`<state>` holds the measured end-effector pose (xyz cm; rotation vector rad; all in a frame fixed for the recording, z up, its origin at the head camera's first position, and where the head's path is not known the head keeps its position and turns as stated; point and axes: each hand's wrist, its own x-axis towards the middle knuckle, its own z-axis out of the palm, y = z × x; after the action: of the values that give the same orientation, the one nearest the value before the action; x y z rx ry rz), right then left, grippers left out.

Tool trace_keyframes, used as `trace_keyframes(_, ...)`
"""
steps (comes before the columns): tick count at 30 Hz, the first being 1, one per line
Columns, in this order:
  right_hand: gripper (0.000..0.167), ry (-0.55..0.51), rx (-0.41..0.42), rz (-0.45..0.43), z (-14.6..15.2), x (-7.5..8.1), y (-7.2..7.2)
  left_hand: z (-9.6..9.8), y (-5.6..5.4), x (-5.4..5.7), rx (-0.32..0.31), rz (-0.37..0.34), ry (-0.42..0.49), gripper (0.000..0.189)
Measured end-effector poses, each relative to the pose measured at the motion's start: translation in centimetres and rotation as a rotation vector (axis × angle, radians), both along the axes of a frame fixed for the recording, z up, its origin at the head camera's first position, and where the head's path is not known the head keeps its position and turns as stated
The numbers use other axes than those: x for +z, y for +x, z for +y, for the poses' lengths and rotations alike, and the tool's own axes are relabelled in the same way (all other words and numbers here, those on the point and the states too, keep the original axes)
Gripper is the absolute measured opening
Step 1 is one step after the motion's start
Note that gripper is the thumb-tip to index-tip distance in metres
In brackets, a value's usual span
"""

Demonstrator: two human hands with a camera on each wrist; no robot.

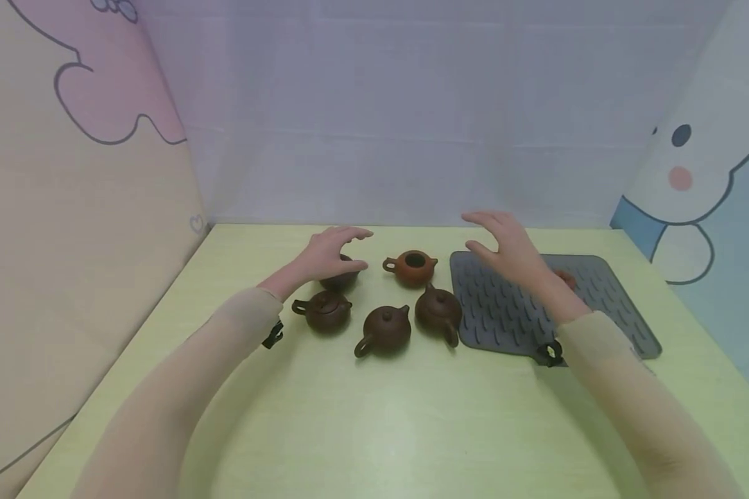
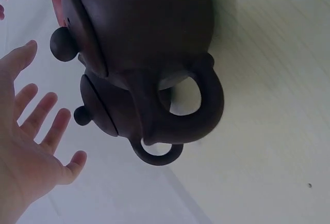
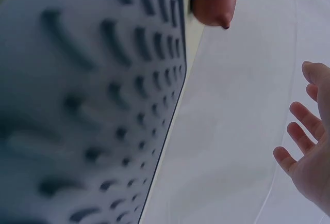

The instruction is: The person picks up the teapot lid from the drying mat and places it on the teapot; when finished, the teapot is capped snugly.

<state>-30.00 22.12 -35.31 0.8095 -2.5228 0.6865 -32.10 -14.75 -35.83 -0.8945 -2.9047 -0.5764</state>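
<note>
My left hand hovers over a dark brown teapot at the back left, partly covering it in the head view. Its fingers are spread and hold nothing; in the left wrist view it is beside two lidded teapots, the nearer one large in front of the farther one. My right hand is raised above the grey mat, fingers loosely bent and apart, nothing in them. Between the hands stands a reddish-brown teapot with its top opening uncovered. A small reddish-brown thing on the mat is partly hidden by my right arm.
More dark brown teapots stand in front: one at the left, one in the middle, and one close to the mat's left edge. The pale yellow table ends at a whitish back sheet, with printed panels at both sides.
</note>
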Motion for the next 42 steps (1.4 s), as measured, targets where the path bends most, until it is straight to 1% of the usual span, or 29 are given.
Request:
trace_keyframes(6,0.051,0.006,-0.062,0.03,3.6,-0.8,0.9,2.1,-0.6,0.7,-0.06,-0.012,-0.005,0.062)
trace_keyframes(9,0.052,0.018,-0.101,0.046,5.3,-1.2,1.4,2.9,-0.9,0.7,-0.065,-0.037,0.0,0.062)
trace_keyframes(12,0.054,0.039,-0.128,0.061,7.1,-1.8,1.9,3.7,-1.1,0.6,-0.056,-0.072,0.012,0.064)
trace_keyframes(15,0.056,0.06,-0.154,0.05,8.9,-2.3,2.5,4.3,-1.3,0.4,-0.045,-0.113,0.03,0.066)
trace_keyframes(20,0.061,0.073,-0.192,0.0,11.4,-3.0,3.1,5.2,-1.8,0.0,-0.044,-0.167,0.029,0.067)
trace_keyframes(27,0.07,0.091,-0.232,-0.086,13.6,-3.5,3.6,6.3,-2.3,-0.4,-0.073,-0.187,0.014,0.071)
trace_keyframes(36,0.078,0.12,-0.179,-0.13,15.1,-4.0,4.1,7.1,-2.7,-1.0,-0.146,-0.242,0.048,0.075)
trace_keyframes(38,0.08,0.127,-0.175,-0.162,15.3,-4.0,4.1,7.2,-2.7,-1.0,-0.153,-0.26,0.052,0.076)
trace_keyframes(42,0.086,0.121,-0.186,-0.26,15.7,-4.1,4.1,7.6,-2.7,-1.3,-0.149,-0.287,0.038,0.08)
